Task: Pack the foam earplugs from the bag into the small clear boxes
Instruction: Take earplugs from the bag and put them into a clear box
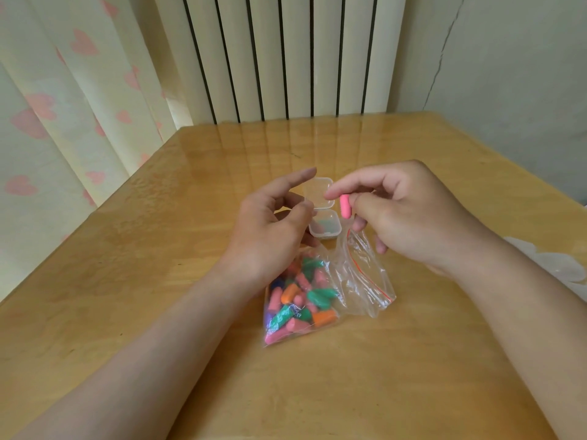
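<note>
A clear zip bag (359,281) lies on the wooden table (158,281), holding several foam earplugs (301,300) in pink, green, orange and blue. Just beyond it stands a small clear box (324,228) with its hinged lid (318,193) open; something green shows inside. My right hand (409,217) pinches a pink earplug (344,206) between thumb and forefinger, right beside and slightly above the box. My left hand (273,230) hovers over the bag's left side next to the box, fingers relaxed, the index finger stretched toward the lid, holding nothing.
A crumpled clear plastic piece (552,265) lies at the table's right edge. A ribbed radiator (286,58) stands behind the table, a curtain (63,90) with pink hearts hangs on the left, and a wall is on the right.
</note>
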### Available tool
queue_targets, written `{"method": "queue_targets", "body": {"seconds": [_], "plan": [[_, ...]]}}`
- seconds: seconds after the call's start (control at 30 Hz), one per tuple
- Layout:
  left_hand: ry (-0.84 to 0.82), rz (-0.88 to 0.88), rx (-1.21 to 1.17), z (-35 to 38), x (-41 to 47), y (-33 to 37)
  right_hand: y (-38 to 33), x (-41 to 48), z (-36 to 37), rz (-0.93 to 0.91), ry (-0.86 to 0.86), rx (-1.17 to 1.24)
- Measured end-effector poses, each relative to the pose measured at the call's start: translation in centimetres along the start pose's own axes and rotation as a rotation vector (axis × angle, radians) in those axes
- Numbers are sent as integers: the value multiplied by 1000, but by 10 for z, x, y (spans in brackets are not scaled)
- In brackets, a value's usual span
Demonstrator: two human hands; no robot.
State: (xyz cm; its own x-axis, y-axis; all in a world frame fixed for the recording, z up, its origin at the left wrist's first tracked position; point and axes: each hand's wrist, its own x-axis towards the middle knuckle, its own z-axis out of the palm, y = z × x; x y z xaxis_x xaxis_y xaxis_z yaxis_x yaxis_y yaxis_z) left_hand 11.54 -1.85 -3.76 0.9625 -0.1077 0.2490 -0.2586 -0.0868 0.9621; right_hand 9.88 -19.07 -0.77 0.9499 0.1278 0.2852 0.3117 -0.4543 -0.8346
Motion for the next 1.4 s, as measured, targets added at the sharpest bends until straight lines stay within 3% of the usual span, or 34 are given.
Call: {"method": "queue_targets", "body": {"seconds": [0.33,0.63,0.93,1.13,1.4], "plan": [[-63,-89,-205,-2,2,1,7,-2,11,-187,64,-212],[-86,-97,-265,-3,3,0,9,-1,12,-254,69,-240],[-115,-72,-228,-4,1,0,9,-1,12,-225,87,-232],[-25,-136,-159,-5,6,-3,4,-2,7,-173,40,-182],[121,-170,-137,-1,8,-1,0,-3,-16,-42,-102,-457]]}}
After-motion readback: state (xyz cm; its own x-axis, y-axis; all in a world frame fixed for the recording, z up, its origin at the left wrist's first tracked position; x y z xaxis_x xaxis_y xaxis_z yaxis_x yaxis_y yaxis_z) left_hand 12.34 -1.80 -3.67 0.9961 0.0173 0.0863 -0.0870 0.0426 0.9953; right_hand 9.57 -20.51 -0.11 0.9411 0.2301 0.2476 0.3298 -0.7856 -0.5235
